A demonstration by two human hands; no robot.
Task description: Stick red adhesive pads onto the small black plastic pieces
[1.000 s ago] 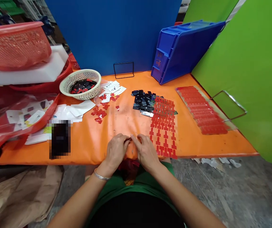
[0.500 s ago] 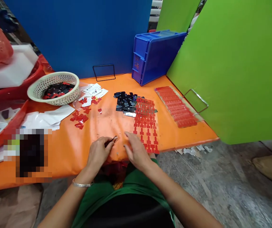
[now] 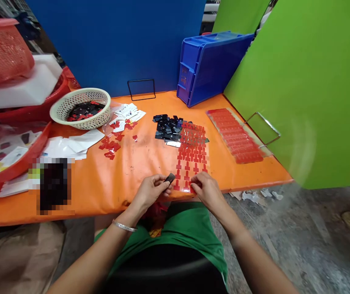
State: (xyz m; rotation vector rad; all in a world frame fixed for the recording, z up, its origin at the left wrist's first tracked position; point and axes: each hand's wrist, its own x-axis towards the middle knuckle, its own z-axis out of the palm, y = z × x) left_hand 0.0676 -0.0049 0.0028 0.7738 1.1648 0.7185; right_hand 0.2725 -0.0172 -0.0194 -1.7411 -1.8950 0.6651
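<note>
My left hand (image 3: 150, 192) pinches a small flat black piece (image 3: 170, 178) between thumb and fingers, above the front edge of the orange table. My right hand (image 3: 210, 191) is closed at the near right corner of a clear sheet of red T-shaped stickers (image 3: 187, 165). Its thumb and fingertips pinch a red sticker (image 3: 191, 186) there; whether it is lifted off the sheet I cannot tell. Behind, the sheet's far end lies against a heap of black pieces (image 3: 166, 127). Loose red pieces (image 3: 110, 147) are scattered to the left.
On the left stand a cream basket (image 3: 59, 116) of black and red pieces and red baskets (image 3: 6, 61). White papers (image 3: 77, 143) lie near them. A blue crate (image 3: 214, 69) stands at the back, and a second red sticker sheet (image 3: 236, 136) lies at the right.
My right hand has moved from the open table to the sheet's near corner and closed there. My left hand has moved right with the black piece, now turned so its face shows. The view has shifted.
</note>
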